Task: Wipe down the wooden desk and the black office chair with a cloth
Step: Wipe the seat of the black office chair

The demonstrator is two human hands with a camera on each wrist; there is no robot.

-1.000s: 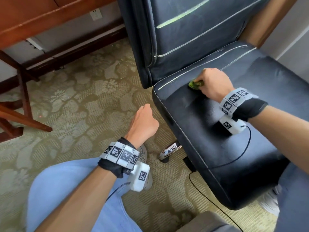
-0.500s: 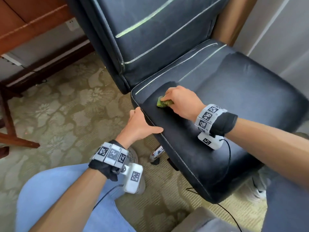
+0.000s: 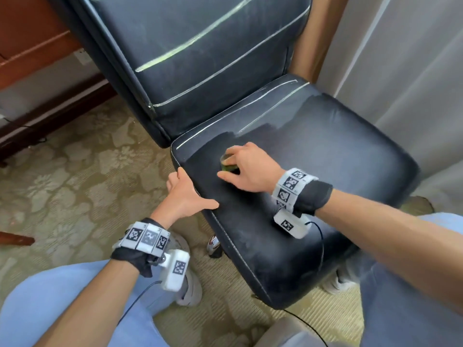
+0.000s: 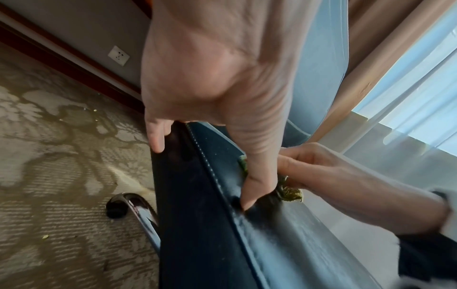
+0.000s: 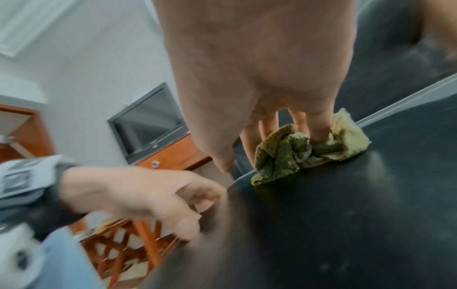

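Observation:
The black office chair's seat [image 3: 313, 156] fills the middle of the head view, its backrest [image 3: 205, 58] behind it. My right hand [image 3: 224, 163] presses a bunched green cloth [image 3: 230, 168] onto the seat near its back-left corner, fingers curled over the cloth [image 5: 296, 150]. My left hand [image 3: 195, 190] grips the seat's left edge, thumb [image 4: 249, 193] on top and fingers [image 4: 155, 140] down the side. The wooden desk [image 3: 27, 46] shows at the upper left, beyond the chair.
Patterned carpet [image 3: 75, 171] lies left of the chair. A chrome chair leg with a castor [image 4: 131, 203] sticks out below the seat. My knees in blue trousers [image 3: 50, 309] are close in front. A curtain [image 3: 400, 71] hangs to the right. A dark screen [image 5: 148, 119] stands on the desk.
My left hand, a loose fist in the air before, has come onto the seat's left edge and taken hold. My right hand has slid the cloth across the seat toward the left edge.

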